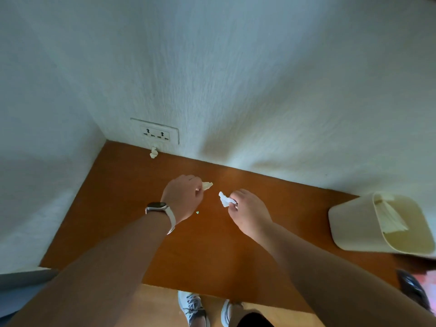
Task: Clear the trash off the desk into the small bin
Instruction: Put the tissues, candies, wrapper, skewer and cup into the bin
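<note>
Over the middle of the brown desk (132,208), my left hand (182,199) pinches a small cream scrap of paper (207,185). My right hand (249,212) pinches a crumpled white tissue (224,199) just to the right of it. Another crumpled cream wad (153,152) lies at the back of the desk against the wall, below the socket. A tiny green speck (197,212) lies on the desk between my hands. The small cream bin (354,227) stands tilted at the desk's right end, with paper inside it.
A white wall runs along the back and left of the desk, with a double wall socket (155,133) low at the back left. A dark object (411,287) lies at the desk's right front corner. My shoes (193,308) stand on the floor below the front edge.
</note>
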`<action>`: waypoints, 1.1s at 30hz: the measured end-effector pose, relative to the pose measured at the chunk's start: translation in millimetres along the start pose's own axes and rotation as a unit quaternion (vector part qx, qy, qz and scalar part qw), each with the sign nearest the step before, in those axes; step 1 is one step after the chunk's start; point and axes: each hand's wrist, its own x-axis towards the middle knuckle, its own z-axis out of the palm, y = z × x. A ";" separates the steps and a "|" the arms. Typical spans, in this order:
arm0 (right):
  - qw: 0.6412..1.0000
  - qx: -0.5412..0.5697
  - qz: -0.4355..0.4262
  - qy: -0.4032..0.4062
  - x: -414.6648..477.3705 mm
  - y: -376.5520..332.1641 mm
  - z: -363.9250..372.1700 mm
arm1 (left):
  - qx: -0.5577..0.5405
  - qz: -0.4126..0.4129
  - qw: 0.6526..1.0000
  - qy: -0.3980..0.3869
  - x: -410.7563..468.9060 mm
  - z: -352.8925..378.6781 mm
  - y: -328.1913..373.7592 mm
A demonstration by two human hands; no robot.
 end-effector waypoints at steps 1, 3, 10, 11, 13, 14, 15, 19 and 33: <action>1.000 0.004 0.007 0.005 -5.6 3.3 -5.8 | -0.010 0.001 1.000 0.000 -2.7 -3.6 6.1; 0.999 0.014 0.030 0.016 -17.8 11.6 -17.6 | -0.031 -0.001 0.999 -0.005 -6.7 -10.7 20.3; 0.991 0.054 0.110 0.054 -70.6 61.5 -70.6 | -0.156 0.028 0.987 0.005 -5.3 -30.7 93.0; 0.989 0.054 0.118 0.065 -77.1 70.3 -80.3 | -0.159 0.043 0.986 0.000 -2.6 -32.1 105.9; 0.984 0.064 0.139 0.087 -90.3 89.2 -100.3 | -0.161 0.066 0.985 -0.018 3.5 -32.8 135.4; 0.981 0.073 0.152 0.099 -96.8 99.1 -110.0 | -0.165 0.076 0.983 -0.028 6.3 -32.1 151.3; 0.977 0.082 0.165 0.112 -103.6 110.2 -119.0 | -0.170 0.087 0.981 -0.038 9.0 -31.0 168.4; 0.963 0.094 0.191 0.164 -133.8 154.8 -152.7 | -0.174 0.142 0.972 -0.065 17.8 -24.6 239.6; 0.962 0.105 0.200 0.153 -193.3 271.6 -177.1 | -0.104 0.180 0.971 -0.117 25.2 21.6 396.2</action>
